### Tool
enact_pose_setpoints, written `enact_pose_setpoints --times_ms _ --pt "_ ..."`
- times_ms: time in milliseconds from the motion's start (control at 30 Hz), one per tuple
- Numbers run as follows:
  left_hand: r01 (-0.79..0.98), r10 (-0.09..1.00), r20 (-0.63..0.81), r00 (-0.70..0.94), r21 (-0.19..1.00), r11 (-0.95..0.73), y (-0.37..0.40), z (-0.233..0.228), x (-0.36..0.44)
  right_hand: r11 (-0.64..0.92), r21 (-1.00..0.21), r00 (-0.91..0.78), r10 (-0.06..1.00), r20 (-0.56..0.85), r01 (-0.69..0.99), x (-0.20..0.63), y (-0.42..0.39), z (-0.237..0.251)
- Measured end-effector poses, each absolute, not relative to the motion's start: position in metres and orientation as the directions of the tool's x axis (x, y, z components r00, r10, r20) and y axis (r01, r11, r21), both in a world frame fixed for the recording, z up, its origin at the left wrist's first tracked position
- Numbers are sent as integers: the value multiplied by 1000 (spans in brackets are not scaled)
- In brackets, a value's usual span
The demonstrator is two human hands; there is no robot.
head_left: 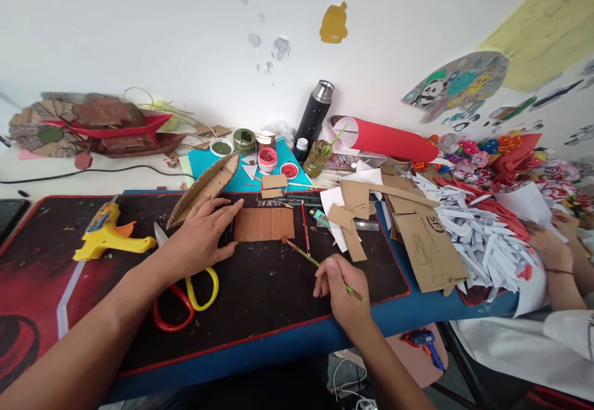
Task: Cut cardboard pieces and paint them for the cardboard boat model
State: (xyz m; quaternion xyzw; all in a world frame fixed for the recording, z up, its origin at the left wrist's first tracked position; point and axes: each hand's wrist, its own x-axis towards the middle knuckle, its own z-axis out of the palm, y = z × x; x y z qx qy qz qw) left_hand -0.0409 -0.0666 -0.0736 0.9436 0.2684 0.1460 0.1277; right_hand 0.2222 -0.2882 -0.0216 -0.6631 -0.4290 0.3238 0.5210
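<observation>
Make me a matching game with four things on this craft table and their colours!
Things:
1. glue gun
2. flask
3. rolled paper
4. cardboard piece by the left hand

Colours:
A. black
B. brown
C. yellow
D. red

Pairs: 1-C, 2-A, 3-D, 4-B

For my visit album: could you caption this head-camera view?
Left hand steadies a brown painted card while the right hand holds a paintbrush beside it.

Cardboard sheet (264, 224) lies between glue gun (107, 232) and paintbrush (320, 266).
</observation>
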Motion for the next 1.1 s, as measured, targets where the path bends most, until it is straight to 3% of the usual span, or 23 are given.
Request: enact_pose_setpoints --times_ms 133,300,733,867,1000,1100 --pt "468 545 211 811 323 -822 -67 -73 -41 -73 -978 394 919 10 194 215 -281 -24" --pt "465 542 208 814 326 -823 -66 -74 -42 -90 -954 320 947 6 285 214 -278 -35" --pt "485 561 187 807 332 -809 -66 -73 -41 -132 -961 537 843 21 244 237 -293 -29" --pt "486 561 192 805 327 -810 -68 -71 -40 -86 -976 465 885 17 199 221 -281 -30" --pt "484 554 184 812 320 -815 -69 -68 -40 -75 -959 342 939 24 274 214 -276 -35" --pt "489 563 174 808 334 -806 -69 -67 -39 -80 -956 382 923 36 283 222 -281 -37"
